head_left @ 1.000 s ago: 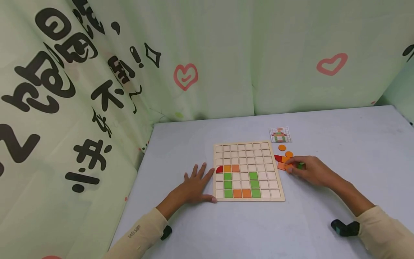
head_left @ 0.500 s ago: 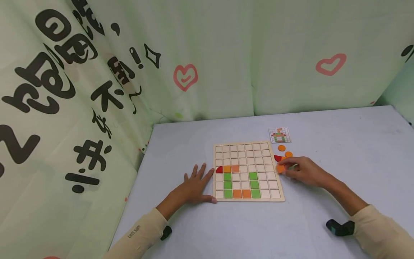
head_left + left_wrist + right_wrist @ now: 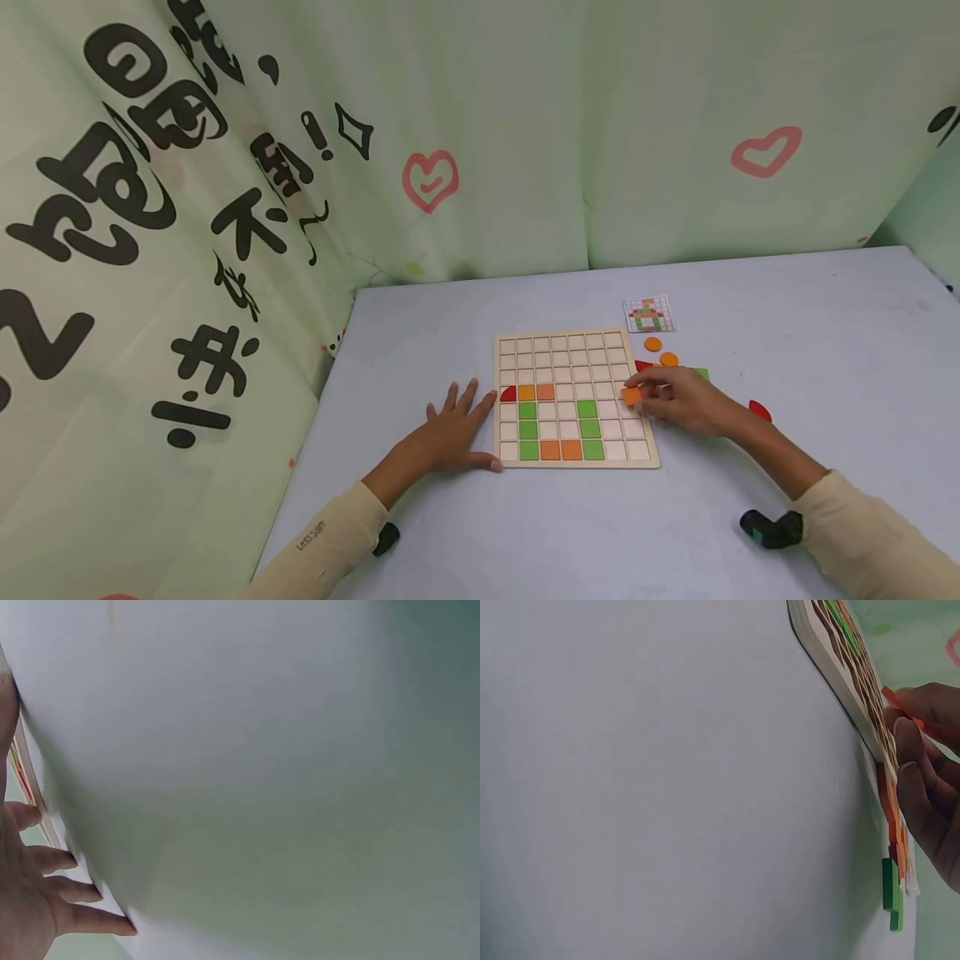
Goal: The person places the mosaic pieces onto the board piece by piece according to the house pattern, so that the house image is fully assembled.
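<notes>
A wooden grid board (image 3: 561,374) lies flat on the table, with green, orange and red tiles in some of its lower cells. My left hand (image 3: 448,432) is spread, fingers and thumb touching the board's left edge. My right hand (image 3: 686,400) pinches an orange square tile (image 3: 632,396) above the board's right edge; the right wrist view shows the orange tile (image 3: 904,707) edge-on between thumb and fingers. Behind that hand lie loose tiles: orange round tiles (image 3: 668,359), a red tile (image 3: 642,366) and a green tile (image 3: 702,373), some partly hidden by the hand.
A small pattern card (image 3: 648,314) lies beyond the loose tiles, showing a coloured grid figure. One red quarter-round tile (image 3: 759,410) lies alone by the right forearm. A pale cloth (image 3: 420,333) covers the table, and a printed curtain (image 3: 510,100) hangs behind it.
My right hand has moved left from the loose tiles to the board's right edge, carrying the orange square tile. A red tile beside the forearm has come into sight. The left hand stays put.
</notes>
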{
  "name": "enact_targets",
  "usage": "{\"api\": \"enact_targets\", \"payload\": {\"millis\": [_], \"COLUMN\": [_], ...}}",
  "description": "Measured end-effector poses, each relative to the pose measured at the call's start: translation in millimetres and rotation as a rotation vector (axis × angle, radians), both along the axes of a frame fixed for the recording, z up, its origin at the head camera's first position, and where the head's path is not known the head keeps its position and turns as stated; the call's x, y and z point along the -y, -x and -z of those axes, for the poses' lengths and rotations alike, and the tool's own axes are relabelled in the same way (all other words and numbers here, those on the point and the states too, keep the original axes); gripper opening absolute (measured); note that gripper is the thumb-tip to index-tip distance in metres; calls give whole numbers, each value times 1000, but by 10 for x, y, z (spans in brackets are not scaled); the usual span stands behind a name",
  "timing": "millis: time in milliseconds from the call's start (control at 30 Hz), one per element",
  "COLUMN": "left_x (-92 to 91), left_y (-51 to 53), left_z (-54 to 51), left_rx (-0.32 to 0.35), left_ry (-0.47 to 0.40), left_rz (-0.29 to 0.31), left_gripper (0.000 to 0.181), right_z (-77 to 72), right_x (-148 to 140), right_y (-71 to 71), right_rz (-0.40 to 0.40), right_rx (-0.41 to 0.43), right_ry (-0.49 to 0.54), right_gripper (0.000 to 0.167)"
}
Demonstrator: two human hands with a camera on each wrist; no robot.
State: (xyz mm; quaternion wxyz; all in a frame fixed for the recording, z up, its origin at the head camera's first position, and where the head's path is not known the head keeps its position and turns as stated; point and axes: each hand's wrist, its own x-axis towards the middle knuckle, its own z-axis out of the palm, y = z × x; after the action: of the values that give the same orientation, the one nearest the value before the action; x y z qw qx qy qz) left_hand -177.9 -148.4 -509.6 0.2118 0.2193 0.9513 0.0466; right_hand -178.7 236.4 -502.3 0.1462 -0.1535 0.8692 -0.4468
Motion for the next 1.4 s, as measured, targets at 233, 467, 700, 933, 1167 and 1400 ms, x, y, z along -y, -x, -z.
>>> {"api": "enact_targets", "payload": {"millis": [233, 467, 700, 933, 1167, 1400], "left_x": [-14, -15, -12, -4, 0, 3], "left_y": [2, -1, -13, -13, -6, -4], "left_z": [-2, -14, -40, -24, -3, -4], "left_rx": [1, 11, 19, 17, 11, 6], "left_ry": [4, -6, -23, -24, -22, -21], "left_rz": [-4, -13, -18, -19, -13, -13], "left_gripper": [114, 114, 113, 113, 113, 113], "right_z": [4, 4, -19, -27, -31, -12], "right_x": [103, 204, 319, 430, 528, 646], "right_y": [14, 57, 97, 131, 180, 233], "right_rz": [0, -4, -10, -39, -62, -64], "right_rx": [-24, -57, -12, -25, -19, -21], "right_ry": [-10, -10, 15, -12, -31, -45], "right_gripper": [32, 30, 29, 31, 30, 29]}}
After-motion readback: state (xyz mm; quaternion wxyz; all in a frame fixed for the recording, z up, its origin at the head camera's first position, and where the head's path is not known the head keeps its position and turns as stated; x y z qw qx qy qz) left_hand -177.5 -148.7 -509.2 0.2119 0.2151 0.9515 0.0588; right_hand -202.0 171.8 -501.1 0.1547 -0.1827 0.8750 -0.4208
